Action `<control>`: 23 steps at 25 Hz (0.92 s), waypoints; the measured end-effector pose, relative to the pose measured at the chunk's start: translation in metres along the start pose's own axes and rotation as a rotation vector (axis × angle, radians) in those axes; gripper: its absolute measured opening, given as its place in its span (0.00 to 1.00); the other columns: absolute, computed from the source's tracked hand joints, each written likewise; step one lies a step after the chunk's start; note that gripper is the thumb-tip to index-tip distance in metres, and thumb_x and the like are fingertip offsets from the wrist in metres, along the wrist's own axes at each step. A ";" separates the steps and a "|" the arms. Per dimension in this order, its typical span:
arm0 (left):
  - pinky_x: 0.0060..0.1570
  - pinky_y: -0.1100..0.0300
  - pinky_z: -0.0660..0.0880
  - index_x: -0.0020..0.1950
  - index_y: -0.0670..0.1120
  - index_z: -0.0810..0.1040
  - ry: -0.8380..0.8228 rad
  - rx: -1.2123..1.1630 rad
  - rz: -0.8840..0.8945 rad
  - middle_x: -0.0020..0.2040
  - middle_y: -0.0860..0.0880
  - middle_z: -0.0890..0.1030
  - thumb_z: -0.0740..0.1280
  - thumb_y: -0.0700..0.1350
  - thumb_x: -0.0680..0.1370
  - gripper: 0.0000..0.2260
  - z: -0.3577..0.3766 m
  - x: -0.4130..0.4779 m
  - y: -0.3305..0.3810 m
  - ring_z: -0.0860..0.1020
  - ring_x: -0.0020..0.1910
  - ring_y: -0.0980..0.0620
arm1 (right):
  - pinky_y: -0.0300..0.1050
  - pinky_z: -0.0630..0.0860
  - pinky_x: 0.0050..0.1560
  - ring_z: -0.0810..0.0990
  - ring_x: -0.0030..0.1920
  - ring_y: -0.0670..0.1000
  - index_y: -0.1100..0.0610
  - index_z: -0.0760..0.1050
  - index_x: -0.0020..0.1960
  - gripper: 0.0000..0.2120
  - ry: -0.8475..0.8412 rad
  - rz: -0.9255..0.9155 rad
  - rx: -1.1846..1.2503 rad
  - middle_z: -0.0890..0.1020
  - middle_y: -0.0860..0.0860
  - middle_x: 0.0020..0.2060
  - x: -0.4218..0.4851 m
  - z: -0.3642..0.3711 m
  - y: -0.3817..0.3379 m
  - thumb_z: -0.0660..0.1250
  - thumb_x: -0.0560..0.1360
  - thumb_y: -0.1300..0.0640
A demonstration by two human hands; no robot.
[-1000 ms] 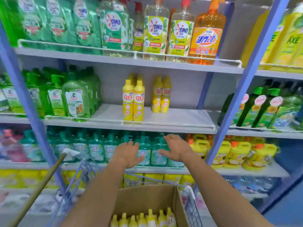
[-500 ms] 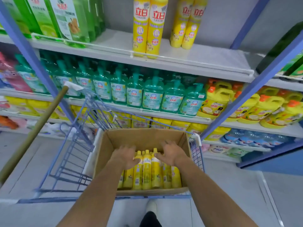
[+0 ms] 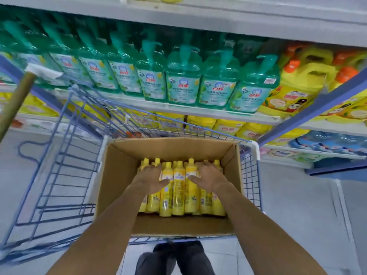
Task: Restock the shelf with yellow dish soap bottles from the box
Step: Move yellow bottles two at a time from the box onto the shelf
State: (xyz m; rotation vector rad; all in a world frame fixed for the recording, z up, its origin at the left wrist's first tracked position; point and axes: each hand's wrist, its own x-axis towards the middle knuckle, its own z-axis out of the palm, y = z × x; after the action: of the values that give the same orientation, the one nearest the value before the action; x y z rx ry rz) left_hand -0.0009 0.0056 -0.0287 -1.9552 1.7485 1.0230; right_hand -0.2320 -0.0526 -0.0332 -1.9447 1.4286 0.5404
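Observation:
An open cardboard box [image 3: 123,175] sits in a blue wire cart [image 3: 65,175] below me. Several yellow dish soap bottles [image 3: 178,191] lie packed in it, caps pointing to the shelves. My left hand [image 3: 151,179] rests on the bottles at the left of the pack, fingers curled over their necks and thumb across a middle bottle. My right hand [image 3: 208,175] grips the right side of the pack the same way. The grey shelf board [image 3: 218,20] runs along the top edge, with only the bases of yellow bottles showing.
Green pump bottles [image 3: 182,84] fill the shelf behind the cart, with yellow jugs [image 3: 297,90] to their right and yellow packs below. A blue upright [image 3: 317,108] slants at the right. A wooden handle [image 3: 17,100] leans at the left. My legs show under the cart.
My view has tilted down from the shelves to the box. Both hands have dropped from shelf height into the box and closed over the bottles.

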 end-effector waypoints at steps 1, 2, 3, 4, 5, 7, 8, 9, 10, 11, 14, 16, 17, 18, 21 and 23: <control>0.65 0.45 0.72 0.78 0.44 0.62 0.010 -0.013 0.004 0.73 0.42 0.70 0.61 0.62 0.80 0.32 0.000 0.010 -0.002 0.68 0.72 0.40 | 0.56 0.69 0.67 0.65 0.73 0.60 0.57 0.60 0.78 0.35 0.000 0.002 0.007 0.66 0.57 0.74 0.010 0.004 0.003 0.60 0.80 0.37; 0.64 0.45 0.72 0.77 0.44 0.62 0.016 -0.024 0.003 0.72 0.42 0.71 0.61 0.62 0.80 0.32 0.002 0.021 -0.008 0.69 0.71 0.40 | 0.56 0.70 0.65 0.66 0.73 0.60 0.57 0.62 0.77 0.34 -0.005 0.007 0.015 0.67 0.56 0.73 0.021 0.010 0.006 0.61 0.80 0.36; 0.63 0.45 0.73 0.77 0.45 0.62 0.020 -0.033 -0.011 0.71 0.42 0.72 0.62 0.63 0.80 0.32 0.004 0.032 -0.015 0.70 0.70 0.40 | 0.55 0.71 0.64 0.67 0.72 0.60 0.56 0.62 0.77 0.34 -0.009 0.017 0.030 0.67 0.56 0.72 0.030 0.016 0.009 0.61 0.79 0.36; 0.63 0.45 0.73 0.77 0.45 0.63 0.019 -0.043 -0.032 0.71 0.42 0.72 0.62 0.63 0.79 0.32 0.006 0.043 -0.026 0.70 0.70 0.41 | 0.56 0.71 0.64 0.67 0.71 0.60 0.56 0.63 0.77 0.35 -0.016 0.029 0.060 0.68 0.56 0.72 0.040 0.023 0.012 0.62 0.79 0.35; 0.63 0.44 0.73 0.77 0.46 0.63 0.011 -0.051 -0.058 0.71 0.42 0.71 0.63 0.63 0.79 0.32 0.011 0.055 -0.038 0.70 0.70 0.41 | 0.56 0.72 0.65 0.68 0.71 0.60 0.56 0.62 0.77 0.36 -0.023 0.037 0.100 0.68 0.56 0.72 0.050 0.030 0.015 0.63 0.78 0.35; 0.63 0.45 0.73 0.74 0.46 0.65 0.008 -0.059 -0.109 0.70 0.42 0.72 0.64 0.62 0.79 0.30 0.020 0.076 -0.062 0.71 0.69 0.40 | 0.56 0.73 0.66 0.69 0.70 0.61 0.57 0.62 0.78 0.38 -0.013 0.055 0.161 0.69 0.57 0.71 0.069 0.047 0.019 0.64 0.77 0.35; 0.63 0.46 0.73 0.74 0.45 0.66 0.009 -0.072 -0.129 0.70 0.42 0.72 0.64 0.61 0.79 0.29 0.025 0.086 -0.073 0.72 0.68 0.40 | 0.56 0.72 0.66 0.69 0.70 0.62 0.57 0.62 0.77 0.39 0.002 0.066 0.177 0.70 0.58 0.71 0.079 0.054 0.022 0.65 0.76 0.35; 0.62 0.47 0.73 0.73 0.45 0.66 0.012 -0.099 -0.143 0.69 0.42 0.73 0.65 0.61 0.78 0.29 0.030 0.096 -0.083 0.73 0.67 0.40 | 0.55 0.72 0.67 0.70 0.70 0.62 0.58 0.63 0.77 0.39 0.019 0.076 0.187 0.71 0.58 0.71 0.088 0.061 0.025 0.67 0.76 0.36; 0.61 0.48 0.73 0.72 0.44 0.67 0.011 -0.123 -0.150 0.68 0.41 0.74 0.65 0.61 0.78 0.29 0.038 0.106 -0.092 0.74 0.66 0.40 | 0.54 0.72 0.67 0.70 0.70 0.62 0.58 0.65 0.76 0.38 0.029 0.092 0.197 0.72 0.58 0.70 0.096 0.068 0.028 0.68 0.75 0.37; 0.59 0.49 0.74 0.71 0.45 0.68 0.014 -0.147 -0.156 0.67 0.41 0.75 0.66 0.60 0.78 0.28 0.044 0.115 -0.100 0.76 0.63 0.40 | 0.53 0.72 0.66 0.70 0.69 0.62 0.58 0.66 0.74 0.36 0.037 0.108 0.208 0.73 0.59 0.69 0.104 0.074 0.031 0.69 0.75 0.38; 0.54 0.49 0.78 0.66 0.45 0.72 0.020 -0.239 -0.174 0.61 0.43 0.79 0.68 0.58 0.77 0.24 0.062 0.143 -0.114 0.82 0.52 0.43 | 0.50 0.72 0.60 0.74 0.65 0.61 0.59 0.72 0.67 0.31 0.075 0.124 0.224 0.78 0.58 0.63 0.130 0.093 0.036 0.73 0.73 0.40; 0.53 0.48 0.79 0.65 0.44 0.74 0.018 -0.297 -0.188 0.60 0.43 0.80 0.70 0.55 0.77 0.22 0.072 0.157 -0.117 0.82 0.53 0.42 | 0.48 0.72 0.58 0.76 0.64 0.60 0.59 0.74 0.66 0.30 0.098 0.138 0.248 0.79 0.58 0.61 0.143 0.103 0.034 0.74 0.72 0.42; 0.54 0.48 0.79 0.66 0.45 0.75 0.019 -0.317 -0.194 0.61 0.43 0.80 0.71 0.53 0.76 0.22 0.079 0.163 -0.121 0.81 0.56 0.41 | 0.48 0.73 0.57 0.77 0.63 0.60 0.60 0.73 0.65 0.30 0.108 0.152 0.277 0.80 0.58 0.61 0.150 0.108 0.032 0.75 0.71 0.43; 0.56 0.48 0.78 0.65 0.45 0.75 0.029 -0.333 -0.199 0.61 0.43 0.80 0.72 0.53 0.75 0.22 0.085 0.168 -0.125 0.80 0.58 0.41 | 0.48 0.73 0.56 0.77 0.62 0.61 0.61 0.73 0.64 0.30 0.121 0.169 0.304 0.79 0.59 0.60 0.155 0.111 0.030 0.76 0.71 0.45; 0.58 0.50 0.77 0.60 0.46 0.79 0.094 -0.396 -0.228 0.60 0.42 0.82 0.75 0.52 0.71 0.20 0.101 0.178 -0.129 0.79 0.60 0.39 | 0.49 0.73 0.56 0.77 0.62 0.62 0.63 0.71 0.65 0.32 0.162 0.219 0.367 0.79 0.61 0.61 0.163 0.117 0.029 0.79 0.69 0.48; 0.58 0.51 0.76 0.60 0.46 0.80 0.135 -0.451 -0.255 0.60 0.41 0.81 0.77 0.50 0.70 0.20 0.100 0.179 -0.125 0.79 0.61 0.39 | 0.47 0.72 0.52 0.78 0.60 0.61 0.62 0.72 0.64 0.32 0.187 0.237 0.424 0.79 0.59 0.59 0.162 0.116 0.029 0.80 0.67 0.49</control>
State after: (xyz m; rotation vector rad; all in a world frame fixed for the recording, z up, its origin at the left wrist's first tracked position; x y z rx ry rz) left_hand 0.0876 -0.0328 -0.2482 -2.4940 1.3616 1.3002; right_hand -0.2018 -0.0849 -0.2300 -1.5299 1.7419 0.1395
